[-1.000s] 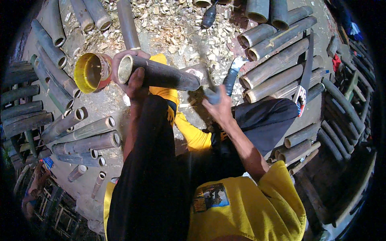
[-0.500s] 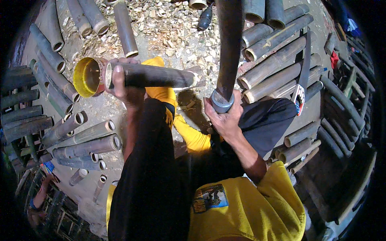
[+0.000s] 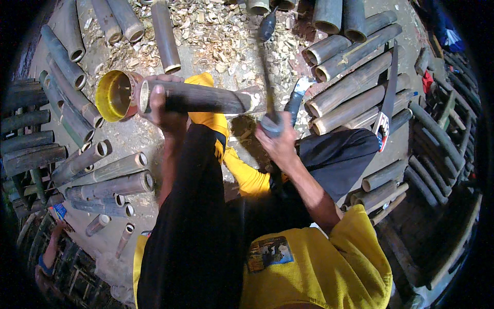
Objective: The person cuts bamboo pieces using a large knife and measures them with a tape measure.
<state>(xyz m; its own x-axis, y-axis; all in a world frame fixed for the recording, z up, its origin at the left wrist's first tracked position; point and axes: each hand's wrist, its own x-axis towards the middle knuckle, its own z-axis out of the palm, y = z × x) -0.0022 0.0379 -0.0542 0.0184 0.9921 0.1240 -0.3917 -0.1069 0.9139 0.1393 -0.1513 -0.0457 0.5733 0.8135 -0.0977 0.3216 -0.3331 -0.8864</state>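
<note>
My left hand [image 3: 165, 113] is wrapped round the left end of a dark bamboo tube [image 3: 211, 98], which lies nearly level across in front of me. The tube's right end meets pale, chipped wood; I cannot tell where one stops and the other starts. In my right hand [image 3: 280, 147] is a large knife, its handle mostly hidden by the fingers. A grey metal collar [image 3: 271, 124] tops the handle. The knife's dark blade [image 3: 266, 69] points away from me, seen nearly edge-on and blurred, just right of the tube's end.
A yellow-lined round container [image 3: 103, 98] stands left of the tube. Wood chips [image 3: 216, 41] cover the floor ahead. Cut bamboo tubes [image 3: 113, 185] lie on both sides. A handsaw [image 3: 389, 95] is at right, near my knee. Another person's arm [image 3: 51, 244] shows lower left.
The knife's blade has turned from its broad side to nearly edge-on, and my right hand has shifted slightly left. A dark-handled thing behind it now shows. My left hand still grips the tube.
</note>
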